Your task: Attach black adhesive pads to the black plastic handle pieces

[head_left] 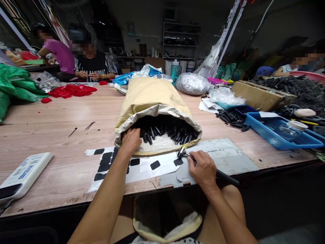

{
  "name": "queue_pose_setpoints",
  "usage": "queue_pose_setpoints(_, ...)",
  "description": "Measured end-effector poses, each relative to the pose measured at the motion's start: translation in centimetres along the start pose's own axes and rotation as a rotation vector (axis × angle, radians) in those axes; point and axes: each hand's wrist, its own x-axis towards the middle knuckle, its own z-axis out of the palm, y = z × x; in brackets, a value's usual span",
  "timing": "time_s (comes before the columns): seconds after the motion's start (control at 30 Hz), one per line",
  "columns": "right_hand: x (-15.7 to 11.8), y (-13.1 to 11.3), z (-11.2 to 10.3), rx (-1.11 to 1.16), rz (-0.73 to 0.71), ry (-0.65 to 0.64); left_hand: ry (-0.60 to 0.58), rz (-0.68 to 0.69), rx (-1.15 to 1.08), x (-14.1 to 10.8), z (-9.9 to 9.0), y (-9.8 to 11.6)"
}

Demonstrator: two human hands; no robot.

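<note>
A large tan woven sack [156,93] lies on the table with its mouth facing me. Inside its opening are many slim black pointed pieces [181,134], which look like pen-shaped parts. My left hand [131,140] reaches into the left side of the mouth, beside these pieces; its fingertips are partly hidden, so its grip is unclear. My right hand [203,168] is closed around the black handle of a small hammer [181,152]. The hammer's metal head, with a yellow tip, rests near the sack's lower lip, above a white strip with black rounded patches [155,165].
Another open sack [175,234] sits at my lap. At the right are a blue tray [271,140] and a heap of black parts [297,89]. A white box-shaped device [27,173] stands at the left. Red pieces [72,90] lie farther back, near a seated person [95,64].
</note>
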Motion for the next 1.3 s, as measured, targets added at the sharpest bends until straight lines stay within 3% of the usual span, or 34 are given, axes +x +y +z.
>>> queue_pose_setpoints(0.1,0.0,0.0,0.0,0.017,0.003,0.000,-0.024,-0.018,0.031,0.1,0.5,-0.3)
queue_pose_setpoints(0.23,0.0,-0.2,-0.2,0.014,0.016,-0.009,-0.010,-0.009,0.008,-2.0,-0.9,-0.2)
queue_pose_setpoints(0.37,0.0,-0.4,-0.4,-0.001,0.024,-0.020,0.033,0.091,-0.267,-5.6,-2.1,2.1)
queue_pose_setpoints(0.47,0.0,-0.4,-0.4,0.002,0.027,-0.015,-0.079,0.259,-0.529,-7.9,-1.1,4.7)
queue_pose_setpoints(0.6,0.0,-0.3,-0.3,0.003,0.024,-0.014,-0.106,0.366,-0.579,-9.2,1.2,6.6)
queue_pose_setpoints(1.0,0.0,-0.2,-0.1,-0.001,0.025,0.004,-0.002,0.348,-0.755,-9.9,3.0,5.2)
queue_pose_setpoints(1.3,0.0,0.2,-0.2,0.015,-0.013,0.002,-0.074,0.370,-0.788,-9.4,2.8,4.9)
